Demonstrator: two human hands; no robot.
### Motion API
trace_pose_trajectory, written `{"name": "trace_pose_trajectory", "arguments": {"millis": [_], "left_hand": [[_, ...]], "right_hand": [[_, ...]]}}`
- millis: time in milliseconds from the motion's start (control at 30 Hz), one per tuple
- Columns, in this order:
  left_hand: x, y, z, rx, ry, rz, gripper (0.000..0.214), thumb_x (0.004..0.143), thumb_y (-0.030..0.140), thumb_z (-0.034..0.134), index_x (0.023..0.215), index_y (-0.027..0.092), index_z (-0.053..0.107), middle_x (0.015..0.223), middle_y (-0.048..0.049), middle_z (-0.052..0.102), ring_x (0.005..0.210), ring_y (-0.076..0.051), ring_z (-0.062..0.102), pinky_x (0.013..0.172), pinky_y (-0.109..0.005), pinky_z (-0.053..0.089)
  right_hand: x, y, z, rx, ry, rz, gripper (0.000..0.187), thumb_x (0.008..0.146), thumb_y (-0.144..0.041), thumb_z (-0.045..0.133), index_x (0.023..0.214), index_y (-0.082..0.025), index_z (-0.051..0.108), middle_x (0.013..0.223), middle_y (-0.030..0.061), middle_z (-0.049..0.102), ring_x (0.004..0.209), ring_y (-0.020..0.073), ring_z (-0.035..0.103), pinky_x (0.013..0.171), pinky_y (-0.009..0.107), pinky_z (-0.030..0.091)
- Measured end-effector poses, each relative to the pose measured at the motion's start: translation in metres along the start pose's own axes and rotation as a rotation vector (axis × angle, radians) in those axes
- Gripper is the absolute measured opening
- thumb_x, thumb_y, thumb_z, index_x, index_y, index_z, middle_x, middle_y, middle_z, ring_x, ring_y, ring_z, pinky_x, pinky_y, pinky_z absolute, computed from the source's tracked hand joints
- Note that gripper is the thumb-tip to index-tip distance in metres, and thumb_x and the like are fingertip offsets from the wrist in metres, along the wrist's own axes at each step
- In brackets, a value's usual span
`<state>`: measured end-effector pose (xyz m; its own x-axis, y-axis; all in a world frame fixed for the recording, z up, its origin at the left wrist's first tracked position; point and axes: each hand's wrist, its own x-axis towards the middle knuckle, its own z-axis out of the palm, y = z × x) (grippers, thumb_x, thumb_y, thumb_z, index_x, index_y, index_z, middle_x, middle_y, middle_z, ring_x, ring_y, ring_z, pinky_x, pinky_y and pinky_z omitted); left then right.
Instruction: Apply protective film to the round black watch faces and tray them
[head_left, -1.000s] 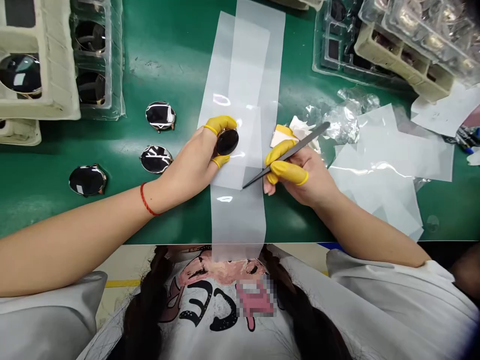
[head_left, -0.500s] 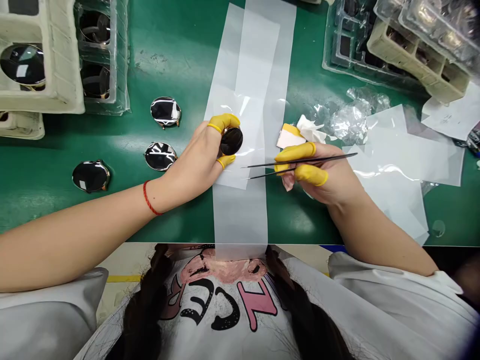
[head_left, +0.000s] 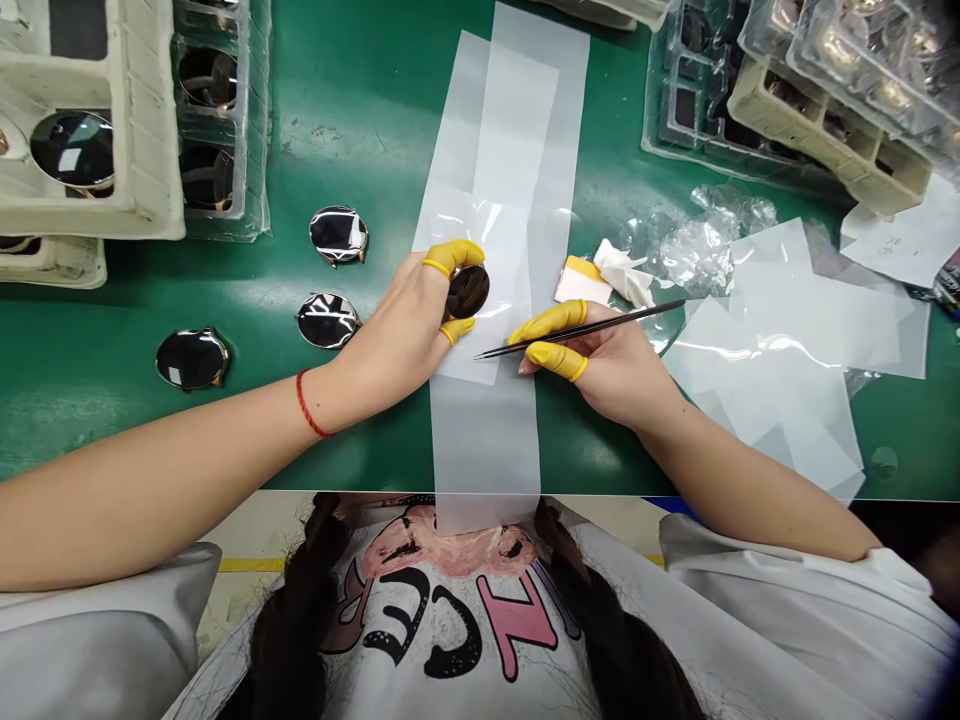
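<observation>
A round dark lens (head_left: 468, 291) is gripped by the left hand (head_left: 397, 325), pinched between two fingertips covered by yellow finger cots (head_left: 454, 255). It is held just above overlapping strips of translucent film (head_left: 487, 450), and the hand rests over them. Fine black tweezers (head_left: 615, 322) are held between the cotted fingers of the right hand (head_left: 600, 360), with their tips pointed toward the lens and lying over the film. The tips are near the lens, but no contact is seen, and the hands are apart.

The strips run across a green table (head_left: 360, 130). Three similar lenses (head_left: 327, 320) are laid to the left of the left hand, and a red string bracelet (head_left: 304, 405) is worn on that wrist. Further lenses are seated in a pulp tray (head_left: 146, 150) and a clear blister tray (head_left: 259, 130) at the upper left. To the right, a small white and yellow pad (head_left: 581, 285) lies beside a white tissue (head_left: 622, 272) and crumpled clear plastic (head_left: 697, 255). Loose film sheets (head_left: 780, 370) are scattered further right, below another pulp tray (head_left: 825, 140).
</observation>
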<state>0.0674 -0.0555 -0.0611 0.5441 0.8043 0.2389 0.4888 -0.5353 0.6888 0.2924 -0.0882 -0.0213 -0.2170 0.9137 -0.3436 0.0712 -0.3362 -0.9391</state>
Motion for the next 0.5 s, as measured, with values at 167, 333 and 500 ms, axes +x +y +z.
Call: {"name": "trace_pose_trajectory", "arguments": {"millis": [167, 333, 500], "left_hand": [[0.0011, 0.0013, -0.0011, -0.009, -0.011, -0.006, 0.046, 0.090, 0.011, 0.054, 0.133, 0.018, 0.042, 0.138, -0.0109, 0.051, 0.132, -0.026, 0.049, 0.114, -0.044, 0.042], [0.0024, 0.0035, -0.0023, -0.022, -0.032, -0.047, 0.045, 0.090, 0.011, 0.053, 0.133, 0.017, 0.043, 0.137, -0.0110, 0.051, 0.130, -0.026, 0.050, 0.113, -0.045, 0.042], [0.0025, 0.0039, -0.0026, -0.028, -0.036, -0.038, 0.045, 0.089, 0.012, 0.054, 0.133, 0.017, 0.043, 0.136, -0.0108, 0.051, 0.130, -0.026, 0.049, 0.114, -0.044, 0.042]], "right_hand": [[0.0002, 0.0013, 0.0026, -0.027, 0.022, 0.017, 0.040, 0.065, -0.047, 0.089, 0.082, -0.018, 0.067, 0.077, 0.0020, 0.071, 0.064, 0.0131, 0.068, 0.069, 0.032, 0.064], [0.0009, 0.0025, 0.0015, -0.056, 0.019, 0.033, 0.037, 0.066, -0.044, 0.089, 0.082, -0.018, 0.067, 0.078, 0.0023, 0.071, 0.064, 0.0128, 0.067, 0.070, 0.033, 0.064], [0.0017, 0.0026, 0.0006, -0.073, 0.022, 0.042, 0.039, 0.064, -0.047, 0.089, 0.082, -0.019, 0.068, 0.080, 0.0030, 0.072, 0.065, 0.0130, 0.067, 0.071, 0.032, 0.064]]}}
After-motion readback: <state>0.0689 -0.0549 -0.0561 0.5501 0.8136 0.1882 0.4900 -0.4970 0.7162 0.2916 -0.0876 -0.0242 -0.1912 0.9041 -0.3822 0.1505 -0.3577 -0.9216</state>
